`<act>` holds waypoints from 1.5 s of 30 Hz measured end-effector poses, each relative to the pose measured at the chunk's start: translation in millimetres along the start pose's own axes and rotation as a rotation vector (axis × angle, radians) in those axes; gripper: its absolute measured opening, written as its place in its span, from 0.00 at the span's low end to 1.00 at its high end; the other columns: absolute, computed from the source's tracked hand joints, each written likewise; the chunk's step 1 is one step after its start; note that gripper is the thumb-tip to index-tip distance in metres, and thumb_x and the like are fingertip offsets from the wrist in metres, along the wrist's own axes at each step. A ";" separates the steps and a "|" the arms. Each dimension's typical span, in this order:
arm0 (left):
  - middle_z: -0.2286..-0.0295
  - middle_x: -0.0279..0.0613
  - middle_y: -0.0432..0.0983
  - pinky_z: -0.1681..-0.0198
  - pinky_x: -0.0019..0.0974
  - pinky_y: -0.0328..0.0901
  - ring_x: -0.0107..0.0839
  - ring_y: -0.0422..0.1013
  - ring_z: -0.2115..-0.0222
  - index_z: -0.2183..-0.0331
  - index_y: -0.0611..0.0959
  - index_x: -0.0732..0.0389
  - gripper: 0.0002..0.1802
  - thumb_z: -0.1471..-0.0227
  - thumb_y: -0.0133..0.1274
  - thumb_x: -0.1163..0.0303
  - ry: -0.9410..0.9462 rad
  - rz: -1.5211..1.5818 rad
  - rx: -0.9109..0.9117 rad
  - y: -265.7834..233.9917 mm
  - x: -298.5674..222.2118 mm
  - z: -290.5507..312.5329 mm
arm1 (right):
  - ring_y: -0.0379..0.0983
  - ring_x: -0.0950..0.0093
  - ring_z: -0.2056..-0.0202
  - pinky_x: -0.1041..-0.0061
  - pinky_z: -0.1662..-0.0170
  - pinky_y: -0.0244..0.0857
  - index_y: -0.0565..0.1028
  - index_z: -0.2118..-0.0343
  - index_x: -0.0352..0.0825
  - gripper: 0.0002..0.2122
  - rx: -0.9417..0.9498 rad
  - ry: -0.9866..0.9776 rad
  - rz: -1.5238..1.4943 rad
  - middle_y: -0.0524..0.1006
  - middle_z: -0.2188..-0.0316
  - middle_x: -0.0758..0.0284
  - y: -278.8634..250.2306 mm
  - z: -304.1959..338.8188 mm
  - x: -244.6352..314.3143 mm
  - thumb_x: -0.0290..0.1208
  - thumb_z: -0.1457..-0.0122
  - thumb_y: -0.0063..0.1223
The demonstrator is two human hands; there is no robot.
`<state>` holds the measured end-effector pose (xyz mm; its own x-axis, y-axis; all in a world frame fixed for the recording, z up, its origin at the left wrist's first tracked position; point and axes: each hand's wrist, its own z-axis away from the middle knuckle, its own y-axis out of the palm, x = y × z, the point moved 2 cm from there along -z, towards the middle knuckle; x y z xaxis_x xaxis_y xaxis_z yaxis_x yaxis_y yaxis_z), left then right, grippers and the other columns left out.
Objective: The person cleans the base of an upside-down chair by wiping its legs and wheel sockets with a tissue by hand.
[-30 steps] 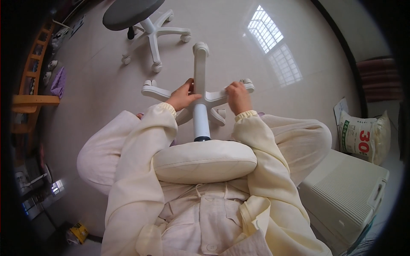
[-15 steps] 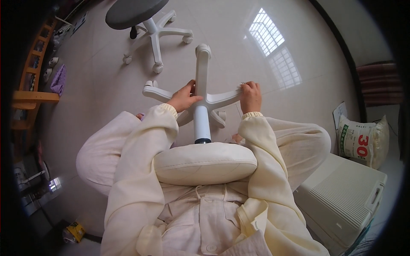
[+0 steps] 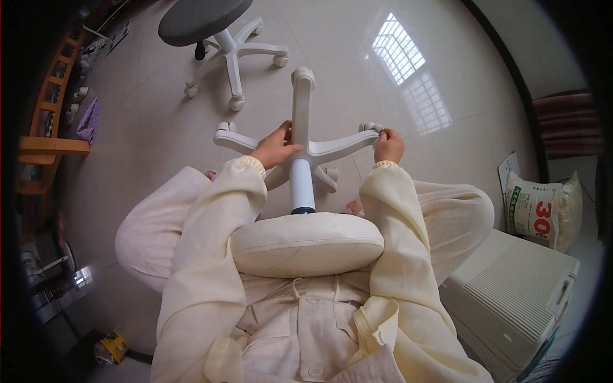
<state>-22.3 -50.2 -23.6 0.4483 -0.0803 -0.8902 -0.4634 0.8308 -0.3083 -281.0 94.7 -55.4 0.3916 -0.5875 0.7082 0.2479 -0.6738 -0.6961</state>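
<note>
A white swivel stool lies on its side, its round padded seat [image 3: 308, 245] against my lap and its five-legged base [image 3: 302, 105] pointing away from me. My left hand [image 3: 274, 148] wraps round the base beside the hub, with the thumb across it and some fingers hidden behind. At the end of the right leg, my right hand [image 3: 389, 147] is closed, its fingertips at a white caster [image 3: 370, 127]. The white column [image 3: 302, 185] runs from the hub to the seat. Another caster [image 3: 225, 126] sits on the left leg's end.
A grey-seated stool [image 3: 204, 20] stands upright on the tiled floor at the far left. On my right are a pale ribbed plastic box [image 3: 511, 297] and a stuffed printed sack [image 3: 539, 207]. A wooden rack [image 3: 54, 150] stands at the left, near a purple cloth [image 3: 89, 121].
My right hand has shifted outward to the right along the leg's end, uncovering more of the caster there. My left hand and the stool stay in place.
</note>
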 end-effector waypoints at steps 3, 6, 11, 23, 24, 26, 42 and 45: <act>0.55 0.49 0.70 0.48 0.38 0.61 0.40 0.68 0.54 0.48 0.63 0.62 0.32 0.53 0.56 0.66 -0.008 0.004 -0.004 0.2 -3.1 1.0 | 0.70 0.63 0.64 0.64 0.61 0.65 0.78 0.73 0.36 0.04 -0.036 -0.359 0.147 0.74 0.71 0.62 -6.4 11.3 20.7 0.26 0.50 0.51; 0.55 0.49 0.70 0.48 0.37 0.61 0.40 0.68 0.54 0.48 0.63 0.62 0.32 0.53 0.57 0.66 -0.003 -0.005 -0.002 -0.7 -1.0 -0.9 | 0.68 0.63 0.63 0.65 0.61 0.65 0.77 0.75 0.35 0.04 0.076 -0.527 0.196 0.73 0.72 0.63 2.1 38.3 51.0 0.25 0.51 0.49; 0.55 0.48 0.70 0.49 0.37 0.61 0.40 0.69 0.54 0.49 0.63 0.62 0.32 0.53 0.57 0.64 0.012 0.010 0.007 0.0 5.0 -1.3 | 0.69 0.63 0.63 0.66 0.61 0.66 0.79 0.75 0.35 0.06 0.361 -0.614 0.171 0.73 0.71 0.63 19.9 68.8 79.0 0.26 0.51 0.49; 0.56 0.48 0.71 0.49 0.37 0.61 0.39 0.69 0.55 0.48 0.62 0.61 0.33 0.52 0.54 0.62 0.016 -0.048 0.008 1.1 10.5 -1.4 | 0.69 0.79 0.65 0.80 0.57 0.62 0.72 0.51 0.27 0.20 0.932 0.282 -0.858 0.74 0.68 0.69 37.3 69.2 94.1 0.17 0.51 0.53; 0.56 0.49 0.71 0.49 0.36 0.60 0.39 0.69 0.54 0.48 0.62 0.61 0.33 0.52 0.54 0.62 0.019 -0.046 0.019 1.9 8.8 -2.6 | 0.69 0.79 0.65 0.80 0.57 0.62 0.72 0.51 0.27 0.20 0.937 0.278 -0.857 0.74 0.68 0.69 40.7 64.3 94.4 0.17 0.51 0.53; 0.56 0.49 0.71 0.49 0.36 0.60 0.39 0.68 0.54 0.48 0.61 0.61 0.33 0.52 0.54 0.62 0.021 -0.042 0.026 2.9 6.6 -2.5 | 0.68 0.82 0.69 0.82 0.62 0.64 0.75 0.54 0.29 0.18 0.795 0.239 -0.885 0.74 0.71 0.70 42.0 49.6 105.5 0.16 0.51 0.52; 0.53 0.48 0.70 0.47 0.37 0.59 0.40 0.67 0.51 0.45 0.60 0.59 0.36 0.53 0.56 0.61 -0.038 -0.055 0.016 1.5 11.1 -1.5 | 0.71 0.63 0.66 0.69 0.64 0.67 0.76 0.65 0.34 0.10 0.252 -0.701 -0.401 0.73 0.68 0.62 11.2 26.3 190.0 0.17 0.51 0.50; 0.53 0.47 0.70 0.47 0.37 0.59 0.40 0.67 0.51 0.45 0.60 0.59 0.37 0.53 0.56 0.60 -0.037 -0.045 0.006 4.3 7.1 -6.1 | 0.72 0.64 0.67 0.68 0.65 0.67 0.75 0.70 0.35 0.06 0.312 -0.855 -0.175 0.73 0.68 0.63 12.5 38.9 160.3 0.18 0.50 0.49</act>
<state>-25.8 -50.5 -33.3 0.4964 -0.0971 -0.8627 -0.4376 0.8303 -0.3452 -180.7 9.6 44.9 0.8162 0.1252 0.5641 0.5435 -0.4977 -0.6759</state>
